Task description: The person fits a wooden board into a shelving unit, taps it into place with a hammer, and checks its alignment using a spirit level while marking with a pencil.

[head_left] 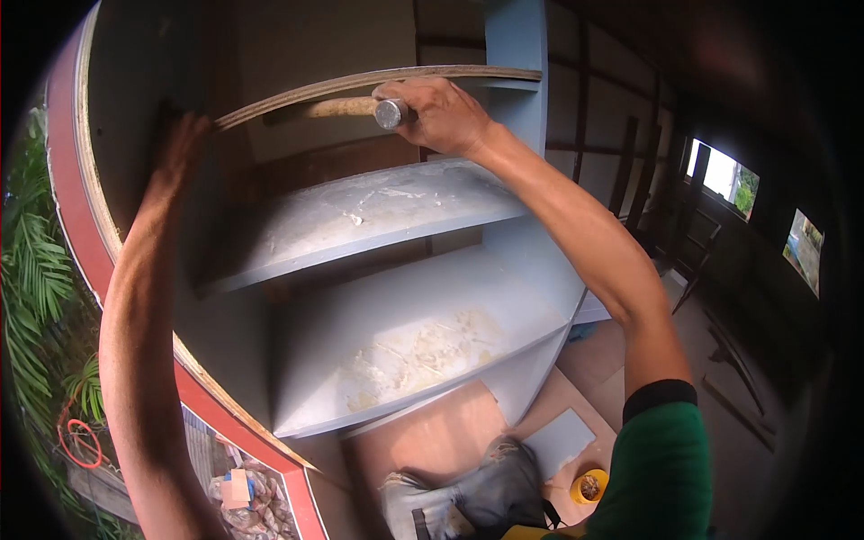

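My right hand (443,115) is closed around a hammer close to its metal head (391,113), just under the plywood shelf board (378,81). The wooden handle (337,108) points left, and its far end fades into shadow. Knuckles of that hand come up against the board's front edge. My left hand (186,148) is raised at the board's left end, beside the cabinet's dark side panel. Deep shade hides its fingers, so its grip does not show. Below both hands runs a grey middle shelf (387,211) with white flecks on it.
The lowest shelf (423,351) has a stained, peeling patch. A red-edged frame (67,180) borders the left, with palm leaves (36,243) beyond. A yellow container (589,487) and a grey panel (560,443) are on the floor by my knees. Wood pieces (738,409) lie right.
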`<state>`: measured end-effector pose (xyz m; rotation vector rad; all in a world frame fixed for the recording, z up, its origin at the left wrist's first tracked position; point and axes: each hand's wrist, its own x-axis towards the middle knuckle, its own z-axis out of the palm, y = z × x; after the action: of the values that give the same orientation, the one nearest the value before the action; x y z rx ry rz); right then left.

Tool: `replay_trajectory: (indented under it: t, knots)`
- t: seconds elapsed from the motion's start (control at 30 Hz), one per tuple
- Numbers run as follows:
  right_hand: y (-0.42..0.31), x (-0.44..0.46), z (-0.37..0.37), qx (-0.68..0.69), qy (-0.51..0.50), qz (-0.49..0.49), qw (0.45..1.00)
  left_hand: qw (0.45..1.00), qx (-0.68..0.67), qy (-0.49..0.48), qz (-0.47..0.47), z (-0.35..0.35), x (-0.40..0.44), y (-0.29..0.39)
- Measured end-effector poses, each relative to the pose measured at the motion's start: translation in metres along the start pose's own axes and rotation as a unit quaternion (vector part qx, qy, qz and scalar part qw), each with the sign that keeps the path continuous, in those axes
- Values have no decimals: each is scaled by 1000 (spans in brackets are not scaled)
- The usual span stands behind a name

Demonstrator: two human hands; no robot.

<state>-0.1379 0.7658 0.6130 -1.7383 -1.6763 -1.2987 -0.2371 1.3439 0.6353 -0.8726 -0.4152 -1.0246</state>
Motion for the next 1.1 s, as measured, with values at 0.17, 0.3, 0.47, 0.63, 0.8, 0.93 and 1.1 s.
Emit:
replay_trajectory:
  t: [0.17, 0.3, 0.47, 0.63, 0.8, 0.93, 1.1]
  knots:
    - [-27, -39, 10, -42, -56, -77, 995, 313, -936, 40, -153, -73, 15, -26]
    - [-53, -74, -1, -46, -8, -128, 991, 270, -950, 68, -138, -48, 12, -9]
    - [-78, -139, -35, -32, 13, -98, 995, 654, -622, -389, -186, -86, 53, -46]
    - [-70, -180, -98, -30, 28, -77, 996, 633, -655, -367, -188, -98, 60, -60]
    - [-29, -148, -158, 46, 196, 172, 964, 690, -618, -356, -125, -144, 85, -83]
    - [56, -85, -194, -98, 89, 233, 963, 566, -801, -138, -135, -63, 49, -20]
    - [123, -28, -190, -160, 46, 258, 952, 491, -794, -293, -208, -72, 50, -37]
